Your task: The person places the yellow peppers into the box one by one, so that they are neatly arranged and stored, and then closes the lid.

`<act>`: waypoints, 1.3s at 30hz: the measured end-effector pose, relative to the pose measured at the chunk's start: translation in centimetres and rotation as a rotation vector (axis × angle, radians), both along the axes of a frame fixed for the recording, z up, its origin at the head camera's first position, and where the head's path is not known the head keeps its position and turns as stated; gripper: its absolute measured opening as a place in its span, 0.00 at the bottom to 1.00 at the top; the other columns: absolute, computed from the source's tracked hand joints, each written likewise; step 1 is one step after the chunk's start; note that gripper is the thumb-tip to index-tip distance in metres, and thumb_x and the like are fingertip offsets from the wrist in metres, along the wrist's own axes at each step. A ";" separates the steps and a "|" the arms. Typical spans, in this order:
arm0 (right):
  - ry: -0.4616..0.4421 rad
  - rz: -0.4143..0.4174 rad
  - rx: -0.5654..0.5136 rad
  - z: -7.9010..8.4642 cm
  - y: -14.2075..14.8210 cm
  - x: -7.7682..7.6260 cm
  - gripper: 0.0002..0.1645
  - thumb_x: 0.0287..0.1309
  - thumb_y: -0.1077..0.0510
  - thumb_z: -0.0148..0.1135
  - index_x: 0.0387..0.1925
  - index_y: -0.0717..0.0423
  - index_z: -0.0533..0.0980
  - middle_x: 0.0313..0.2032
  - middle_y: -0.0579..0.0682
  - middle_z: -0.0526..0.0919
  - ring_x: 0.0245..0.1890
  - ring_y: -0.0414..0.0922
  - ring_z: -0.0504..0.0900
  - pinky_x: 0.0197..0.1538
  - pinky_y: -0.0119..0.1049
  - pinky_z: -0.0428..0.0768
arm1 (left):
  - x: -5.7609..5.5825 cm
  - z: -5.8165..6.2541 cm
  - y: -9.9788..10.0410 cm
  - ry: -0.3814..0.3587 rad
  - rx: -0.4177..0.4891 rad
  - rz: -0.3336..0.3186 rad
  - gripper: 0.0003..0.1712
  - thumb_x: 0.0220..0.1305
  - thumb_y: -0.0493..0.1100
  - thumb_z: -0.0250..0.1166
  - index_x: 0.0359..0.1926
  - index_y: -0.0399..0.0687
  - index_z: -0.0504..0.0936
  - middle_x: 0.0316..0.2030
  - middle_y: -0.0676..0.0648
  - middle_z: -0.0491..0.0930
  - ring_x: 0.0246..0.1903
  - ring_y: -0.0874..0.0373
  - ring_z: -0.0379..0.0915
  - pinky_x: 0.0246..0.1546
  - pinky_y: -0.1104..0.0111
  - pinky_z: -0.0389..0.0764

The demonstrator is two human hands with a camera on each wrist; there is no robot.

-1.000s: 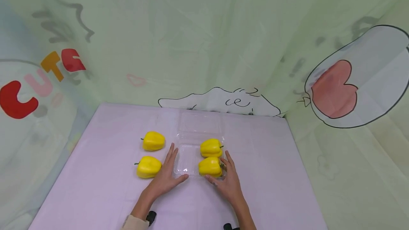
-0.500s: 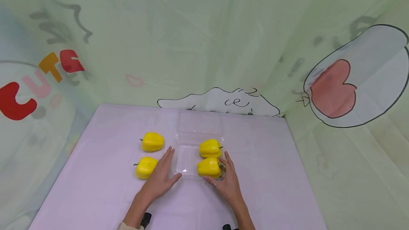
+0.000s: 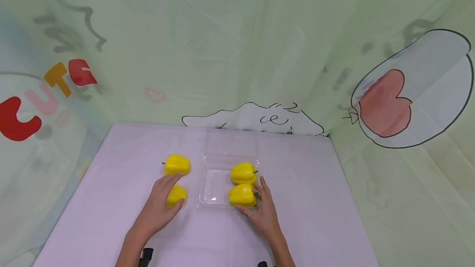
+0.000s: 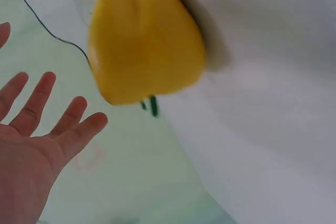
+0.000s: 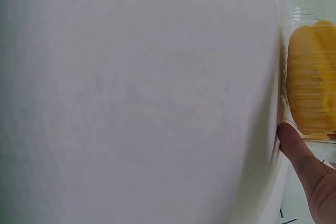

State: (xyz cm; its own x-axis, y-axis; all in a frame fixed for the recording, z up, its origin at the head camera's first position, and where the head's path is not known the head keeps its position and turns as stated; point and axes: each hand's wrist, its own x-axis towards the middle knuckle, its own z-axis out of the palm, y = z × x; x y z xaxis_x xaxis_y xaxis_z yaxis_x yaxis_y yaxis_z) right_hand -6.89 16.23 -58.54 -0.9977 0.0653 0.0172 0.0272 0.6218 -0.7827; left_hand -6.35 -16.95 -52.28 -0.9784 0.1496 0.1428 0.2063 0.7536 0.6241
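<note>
My left hand (image 3: pixel 158 205) reaches over the nearer loose yellow bell pepper (image 3: pixel 176 195), hiding part of it. In the left wrist view the bell pepper (image 4: pixel 147 40) lies beside my spread fingers, with a gap between them. A clear plastic clamshell container (image 3: pixel 213 202) lies with its lid folded back. On its right side sit two yellow bell peppers, the far pepper (image 3: pixel 243 173) behind the near pepper (image 3: pixel 242 195). My right hand (image 3: pixel 264 215) rests loosely spread at the container's front right corner. Its thumb (image 5: pixel 294 145) touches the edge in the right wrist view.
Another loose yellow bell pepper (image 3: pixel 177 164) lies on the left, behind the one under my left hand. The pale lilac tabletop (image 3: pixel 308 201) is bounded by printed fabric walls (image 3: pixel 222 52) at the back and sides.
My left hand has moved left, away from the container's left side and over the nearer loose bell pepper. My right hand stays at the container's corner.
</note>
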 end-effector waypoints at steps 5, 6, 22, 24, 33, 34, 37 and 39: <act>-0.005 -0.005 -0.009 0.0 0.0 0.1 0.58 0.46 0.44 0.87 0.72 0.66 0.69 0.85 0.57 0.54 0.82 0.63 0.59 0.79 0.64 0.67 | -0.2 -0.7 -2.1 -0.104 0.036 0.041 0.42 0.64 0.38 0.73 0.77 0.49 0.70 0.75 0.41 0.70 0.76 0.37 0.61 0.75 0.34 0.68; -0.010 -0.006 -0.012 0.0 0.0 0.1 0.58 0.46 0.44 0.87 0.72 0.65 0.69 0.85 0.56 0.53 0.82 0.63 0.59 0.79 0.64 0.67 | -0.2 -0.8 -2.4 -0.125 0.038 0.050 0.41 0.65 0.38 0.72 0.78 0.49 0.69 0.76 0.40 0.69 0.76 0.36 0.61 0.76 0.34 0.67; -0.017 -0.002 -0.031 -0.2 0.1 0.1 0.61 0.45 0.42 0.87 0.75 0.63 0.67 0.85 0.54 0.52 0.83 0.61 0.58 0.80 0.63 0.66 | -0.5 -4.3 -4.1 -0.239 0.114 0.042 0.40 0.68 0.39 0.69 0.79 0.45 0.67 0.77 0.37 0.67 0.75 0.37 0.66 0.70 0.42 0.79; -0.015 -0.004 -0.027 -0.2 0.1 0.1 0.61 0.45 0.43 0.87 0.75 0.63 0.68 0.85 0.55 0.52 0.83 0.60 0.58 0.80 0.63 0.66 | -0.5 -4.5 -4.2 -0.245 0.127 0.044 0.41 0.68 0.39 0.69 0.79 0.46 0.66 0.77 0.38 0.67 0.75 0.37 0.66 0.69 0.42 0.79; -0.036 -0.014 -0.017 0.1 -0.1 0.1 0.61 0.46 0.42 0.87 0.75 0.62 0.67 0.86 0.52 0.51 0.83 0.59 0.59 0.80 0.61 0.67 | -0.5 -5.1 -4.5 -0.255 0.151 0.043 0.42 0.70 0.42 0.69 0.80 0.44 0.63 0.77 0.37 0.67 0.74 0.37 0.67 0.66 0.43 0.82; -0.039 -0.014 -0.016 0.1 -0.1 0.1 0.61 0.46 0.42 0.86 0.75 0.62 0.67 0.86 0.52 0.51 0.83 0.59 0.59 0.80 0.61 0.67 | -0.5 -5.1 -4.5 -0.256 0.153 0.044 0.42 0.70 0.43 0.70 0.80 0.44 0.63 0.77 0.37 0.67 0.74 0.37 0.67 0.66 0.43 0.82; -0.043 -0.017 -0.018 0.1 -0.1 0.0 0.61 0.46 0.42 0.86 0.75 0.62 0.67 0.86 0.52 0.51 0.84 0.59 0.58 0.80 0.62 0.66 | -0.5 -5.1 -4.6 -0.265 0.168 0.047 0.42 0.71 0.44 0.70 0.80 0.44 0.63 0.77 0.37 0.67 0.74 0.37 0.67 0.66 0.42 0.82; -0.043 -0.017 -0.018 0.1 -0.1 0.0 0.60 0.46 0.42 0.86 0.75 0.62 0.67 0.86 0.52 0.51 0.84 0.59 0.58 0.80 0.62 0.66 | -0.5 -5.2 -4.6 -0.276 0.178 0.050 0.42 0.71 0.45 0.70 0.80 0.44 0.63 0.76 0.37 0.68 0.74 0.36 0.67 0.66 0.42 0.81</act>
State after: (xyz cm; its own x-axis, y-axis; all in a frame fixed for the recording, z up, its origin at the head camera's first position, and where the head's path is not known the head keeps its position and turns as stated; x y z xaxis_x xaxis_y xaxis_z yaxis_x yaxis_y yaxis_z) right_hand -6.86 16.11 -58.44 -0.9963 0.0818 -0.0266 0.0710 0.6068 -0.7917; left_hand -6.89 -21.59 -57.46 -0.9892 0.0971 -0.1094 -0.0236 0.6323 0.7744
